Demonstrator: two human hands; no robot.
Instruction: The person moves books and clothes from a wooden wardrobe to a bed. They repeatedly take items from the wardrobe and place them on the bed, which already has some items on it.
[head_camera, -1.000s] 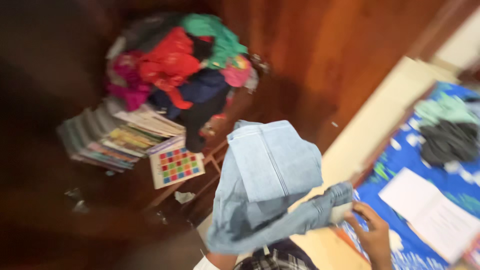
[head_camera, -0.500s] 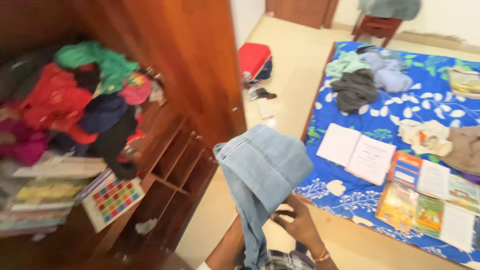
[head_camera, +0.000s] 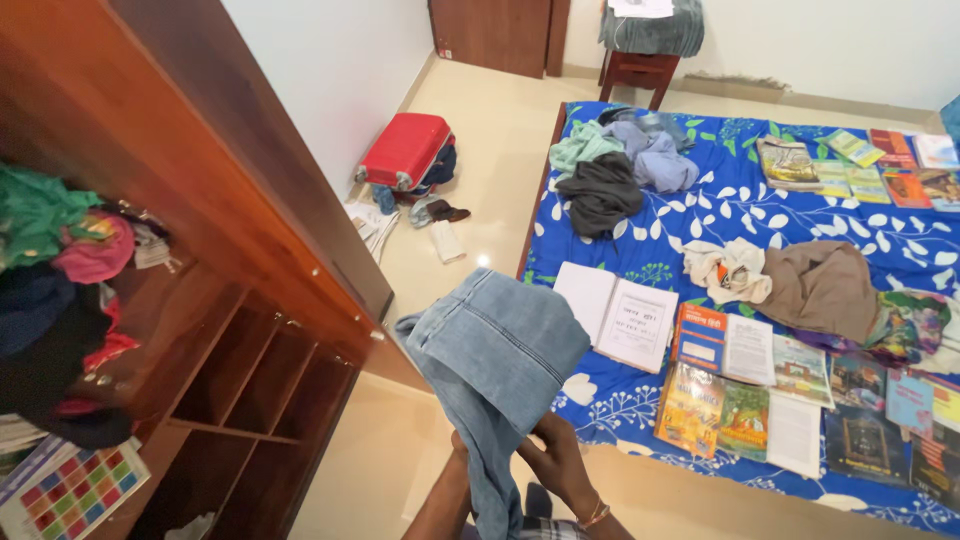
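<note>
- While the person stands between the wardrobe and the bed, both hands are raised low in the view with a pair of light blue jeans (head_camera: 495, 365) draped over them.
- The right hand (head_camera: 558, 460) has its fingers closed on the denim, gripping the hanging fabric from the right side.
- The left hand (head_camera: 458, 455) is mostly hidden behind the cloth; only the wrist and forearm show, so I cannot tell how its fingers stand.
- The jeans hang in the air over the pale floor (head_camera: 480, 150), just off the near left corner of the bed, folded over at the top with one leg trailing down between the arms.
- To the left, the open wooden wardrobe (head_camera: 250, 330) holds a jumble of coloured clothes (head_camera: 60, 270) on its upper shelf, with a colourful grid-patterned book (head_camera: 65, 495) lower down.
- On the bed, the blue floral bedsheet (head_camera: 740, 200) carries an open notebook (head_camera: 617, 315) near its left edge, a row of books (head_camera: 760, 390) along the near edge, and piles of clothing (head_camera: 620, 170) toward the far left corner.
- A red suitcase (head_camera: 405, 148) lies on the floor by the white wall, well apart from the hands.
</note>
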